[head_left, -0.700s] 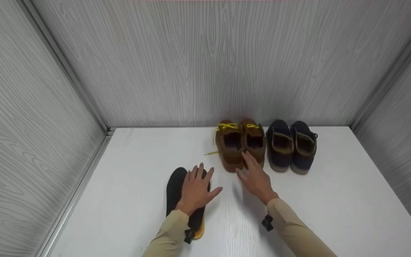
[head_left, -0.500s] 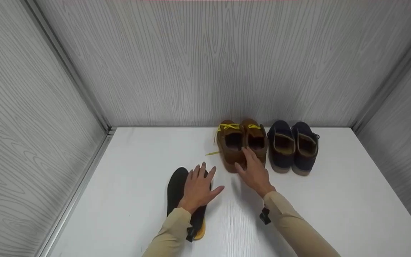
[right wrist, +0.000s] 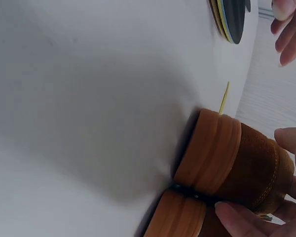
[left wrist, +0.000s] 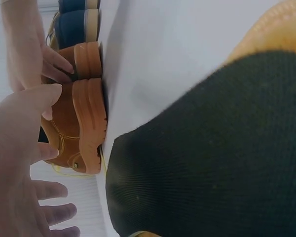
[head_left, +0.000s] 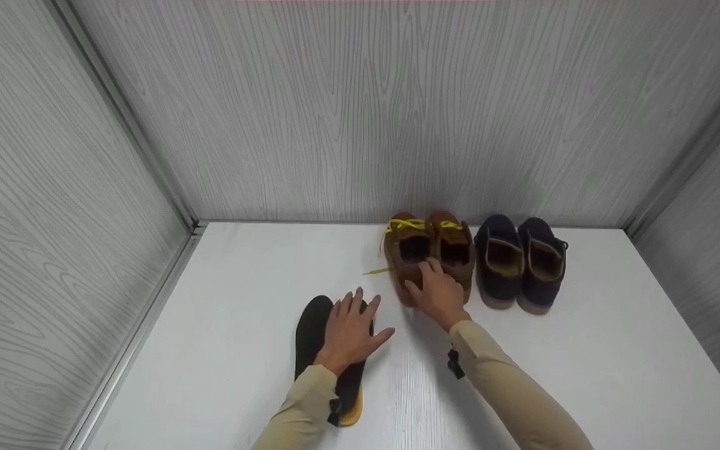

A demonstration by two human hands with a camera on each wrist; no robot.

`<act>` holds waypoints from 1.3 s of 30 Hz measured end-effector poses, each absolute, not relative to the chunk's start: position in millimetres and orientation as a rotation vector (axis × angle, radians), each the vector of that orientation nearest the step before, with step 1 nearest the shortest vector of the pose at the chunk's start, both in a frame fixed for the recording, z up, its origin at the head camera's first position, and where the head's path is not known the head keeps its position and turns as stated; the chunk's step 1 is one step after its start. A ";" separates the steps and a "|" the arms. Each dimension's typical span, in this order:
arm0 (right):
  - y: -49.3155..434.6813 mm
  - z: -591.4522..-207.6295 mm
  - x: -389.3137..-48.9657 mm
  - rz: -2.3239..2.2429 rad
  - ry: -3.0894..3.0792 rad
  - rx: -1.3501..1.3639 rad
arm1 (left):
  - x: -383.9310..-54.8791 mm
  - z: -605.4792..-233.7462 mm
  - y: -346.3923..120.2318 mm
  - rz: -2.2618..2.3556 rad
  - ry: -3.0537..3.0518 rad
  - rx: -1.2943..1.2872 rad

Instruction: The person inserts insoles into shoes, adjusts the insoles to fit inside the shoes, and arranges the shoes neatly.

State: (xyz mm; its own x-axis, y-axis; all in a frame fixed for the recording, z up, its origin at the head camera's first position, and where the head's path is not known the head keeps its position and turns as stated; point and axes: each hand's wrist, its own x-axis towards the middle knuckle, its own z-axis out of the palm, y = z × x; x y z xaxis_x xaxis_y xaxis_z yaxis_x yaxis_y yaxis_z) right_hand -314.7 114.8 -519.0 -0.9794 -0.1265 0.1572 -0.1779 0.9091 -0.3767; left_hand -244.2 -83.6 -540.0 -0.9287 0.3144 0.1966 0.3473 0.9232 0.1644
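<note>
Two black insoles with yellow-orange undersides lie side by side on the white surface in the head view. My left hand is over the right insole with its fingers spread, holding nothing. Further back stands a pair of brown shoes with yellow laces, heels toward me. My right hand is at the heel of the left brown shoe. Its thumb lies on the outer side, and its curled fingers reach over the collar and between that shoe and the right brown shoe.
A pair of dark navy shoes stands just right of the brown pair, near the grey wood-grain back wall. One loose yellow lace end lies on the white table. Side walls rise at left and right.
My right hand has moved slightly left, and its fingers have curled in around the left brown shoe's heel. The left hand has stayed over the insoles. The view has shifted slightly.
</note>
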 end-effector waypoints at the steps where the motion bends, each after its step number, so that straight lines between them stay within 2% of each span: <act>1: 114.6 -518.8 -315.9 0.560 -2.934 0.245 | -244.6 -540.2 -83.7 -0.289 -2.918 -0.504; 11: 111.0 -519.5 -320.5 0.446 -2.860 0.303 | -248.6 -539.2 -81.7 -0.338 -2.903 -0.512; 24: 111.5 -525.9 -321.6 0.639 -2.871 0.284 | -247.3 -539.3 -79.5 -0.345 -2.897 -0.522; 33: 119.1 -532.3 -312.5 0.840 -2.852 0.240 | -243.8 -545.4 -80.9 -0.368 -2.826 -0.530; 39: 125.4 -533.2 -300.0 0.808 -2.751 0.324 | -239.7 -539.4 -83.1 -0.437 -2.811 -0.499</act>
